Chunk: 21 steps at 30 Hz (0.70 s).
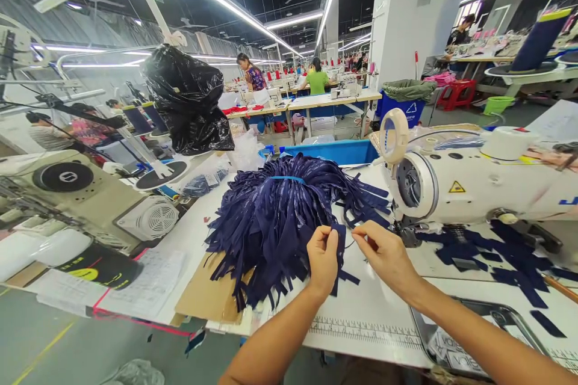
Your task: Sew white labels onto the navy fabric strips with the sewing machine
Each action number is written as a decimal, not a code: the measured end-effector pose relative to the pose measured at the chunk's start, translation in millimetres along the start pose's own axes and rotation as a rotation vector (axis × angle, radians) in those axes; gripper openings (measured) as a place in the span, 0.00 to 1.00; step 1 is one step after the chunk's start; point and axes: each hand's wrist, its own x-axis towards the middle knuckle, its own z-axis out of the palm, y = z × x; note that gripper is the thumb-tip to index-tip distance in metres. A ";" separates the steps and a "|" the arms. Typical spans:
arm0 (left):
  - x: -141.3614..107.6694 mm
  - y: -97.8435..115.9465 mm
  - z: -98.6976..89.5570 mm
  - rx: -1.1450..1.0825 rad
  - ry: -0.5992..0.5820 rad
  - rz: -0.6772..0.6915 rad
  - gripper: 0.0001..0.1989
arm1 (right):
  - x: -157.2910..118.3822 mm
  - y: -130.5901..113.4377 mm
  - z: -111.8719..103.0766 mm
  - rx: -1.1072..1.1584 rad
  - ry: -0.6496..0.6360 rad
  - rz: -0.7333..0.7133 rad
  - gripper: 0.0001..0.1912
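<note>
My left hand (323,258) is closed in a pinch on a navy fabric strip (341,242) at the right side of a big bundle. Just to its right, my right hand (383,252) is also pinched, its fingertips at a thin dark thread (349,245) that seems to run from the strip. The bundle of navy fabric strips (280,216) lies on the white table, gathered near its top by a blue tie (289,179). More loose strips (368,195) fan out behind my hands.
A white sewing machine (456,186) stands at right, with navy pieces (510,252) scattered below it. Nearer lies a metal tray (422,328) holding labels. A ruler (361,329) marks the table's front edge. Cardboard (203,295), papers (158,277) and another machine (99,192) are at left.
</note>
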 end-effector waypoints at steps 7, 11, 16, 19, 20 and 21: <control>-2.0 1.8 -0.5 0.206 -0.063 0.247 0.07 | -3.2 3.1 12.8 -0.059 0.032 -0.012 0.08; -4.1 2.2 0.4 0.252 -0.085 0.384 0.05 | -1.3 3.2 13.6 -0.177 0.075 -0.105 0.08; -4.4 3.3 0.3 0.296 -0.103 0.412 0.04 | 6.1 5.5 15.8 -0.402 0.115 -0.251 0.11; -0.6 2.5 -1.5 0.251 -0.093 0.284 0.06 | 2.1 1.4 16.0 -0.359 0.110 -0.336 0.12; 1.2 1.9 -2.3 0.218 -0.077 0.208 0.07 | -2.0 -1.7 15.4 -0.309 0.074 -0.397 0.12; 3.1 1.3 -3.1 0.177 -0.057 0.123 0.07 | -7.1 -5.5 14.4 -0.251 0.015 -0.485 0.13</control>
